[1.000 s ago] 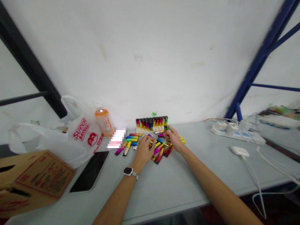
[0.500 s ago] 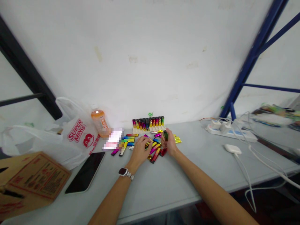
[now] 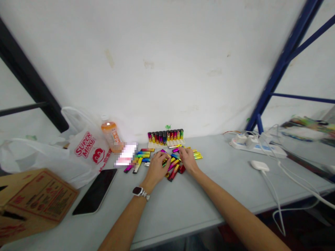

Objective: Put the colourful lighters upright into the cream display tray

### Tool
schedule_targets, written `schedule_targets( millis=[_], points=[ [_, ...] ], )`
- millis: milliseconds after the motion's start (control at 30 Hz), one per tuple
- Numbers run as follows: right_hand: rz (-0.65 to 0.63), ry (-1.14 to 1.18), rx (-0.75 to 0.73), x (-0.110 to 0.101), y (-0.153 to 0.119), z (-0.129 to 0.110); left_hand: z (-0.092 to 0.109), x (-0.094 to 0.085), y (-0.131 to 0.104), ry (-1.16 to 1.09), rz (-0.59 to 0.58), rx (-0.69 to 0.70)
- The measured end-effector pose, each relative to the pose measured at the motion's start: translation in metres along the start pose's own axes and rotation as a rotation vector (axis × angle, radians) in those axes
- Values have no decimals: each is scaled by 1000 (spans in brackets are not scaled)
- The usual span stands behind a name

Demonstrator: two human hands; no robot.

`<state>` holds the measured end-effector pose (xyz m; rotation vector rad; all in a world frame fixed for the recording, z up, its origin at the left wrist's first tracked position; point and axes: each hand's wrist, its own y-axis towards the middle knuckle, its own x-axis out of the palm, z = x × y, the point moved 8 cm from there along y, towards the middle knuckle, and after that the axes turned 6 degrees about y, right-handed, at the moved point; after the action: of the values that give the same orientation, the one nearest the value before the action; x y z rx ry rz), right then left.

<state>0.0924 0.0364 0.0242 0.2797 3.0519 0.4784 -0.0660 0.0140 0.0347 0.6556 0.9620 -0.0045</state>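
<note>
Lighters (image 3: 173, 171) lie loose on tbl, btwn & under my hands. My L hand (image 3: 158, 166) & R hand (image 3: 187, 159): fingers curled, can't tell grip or opening.

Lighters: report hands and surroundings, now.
Left hand over loose lighters, grip unclear. Right hand at their right, grip unclear. Upright lighters behind; dark-screened phone front left.

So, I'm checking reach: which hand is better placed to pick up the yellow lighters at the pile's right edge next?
Right, most likely: the right hand is beside the yellow lighters, while the left hand is farther away, across other loose lighters.
</note>
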Motion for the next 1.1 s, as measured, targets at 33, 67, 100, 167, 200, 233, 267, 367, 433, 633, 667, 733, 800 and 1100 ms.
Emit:
schedule_targets(
  millis=[33,67,100,167,200,233,267,367,433,633,667,733,800,1100],
  points=[
    [16,-32,-11,-1,0,-1,0,0,0,1,-2,0],
    [30,-61,-24,-2,1,-3,0,0,0,2,-6,1],
    [39,-79,-36,-2,1,-5,0,1,0,3,-11,0],
    [28,-62,-46,-1,0,-6,-1,1,0,6,-19,-4],
    [13,-33,-45,0,-1,-6,-1,2,0,7,-21,-6],
    [-3,1,-42,2,-2,-5,-1,2,0,8,-22,-7],
    [-19,33,-39,3,-3,-5,-1,2,1,9,-23,-6],
    [-45,74,-30,6,-5,-5,-1,2,1,10,-28,-6],
    [-37,54,-20,5,-5,-5,-2,3,1,11,-34,-10],
    [37,-30,-64,-1,0,-5,0,3,0,18,-40,-11],
    [43,-15,-63,-1,1,-4,0,3,-1,20,-38,-7],
    [28,49,-28,1,2,0,1,2,-1,19,-31,-1],
    [-31,144,36,8,2,5,1,1,-1,13,-26,2],
    [-203,223,7,18,9,-6,-1,1,-1,-12,-23,-7]
  ],
)
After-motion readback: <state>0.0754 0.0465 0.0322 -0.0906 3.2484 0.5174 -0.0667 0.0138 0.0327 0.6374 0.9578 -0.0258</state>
